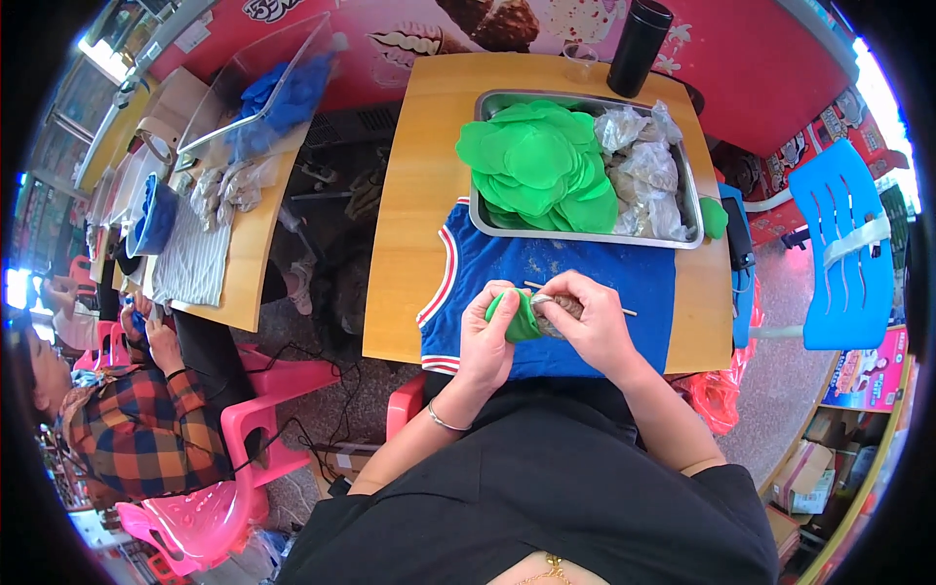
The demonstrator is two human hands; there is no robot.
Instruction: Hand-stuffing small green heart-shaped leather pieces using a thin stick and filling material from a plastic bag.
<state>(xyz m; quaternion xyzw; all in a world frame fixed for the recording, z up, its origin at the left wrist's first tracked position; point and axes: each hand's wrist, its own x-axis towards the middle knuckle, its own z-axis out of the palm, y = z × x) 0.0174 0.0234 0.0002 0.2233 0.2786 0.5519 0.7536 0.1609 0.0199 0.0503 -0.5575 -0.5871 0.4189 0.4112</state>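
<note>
My left hand is closed on a thin green round piece, bent between thumb and fingers. Pinched in my right hand is a small brownish bundle, which looks wrapped in clear plastic and meets the green piece. Both hands are over a blue jersey with red and white trim, spread on the wooden table. A thin wooden stick pokes out beside my right hand. Beyond lies a metal tray holding a heap of green discs and several clear bags of brownish filling.
A black tumbler and a clear cup stand at the table's far edge. One green disc lies right of the tray. At left, a person in a plaid shirt sits by another table. A blue chair is at right.
</note>
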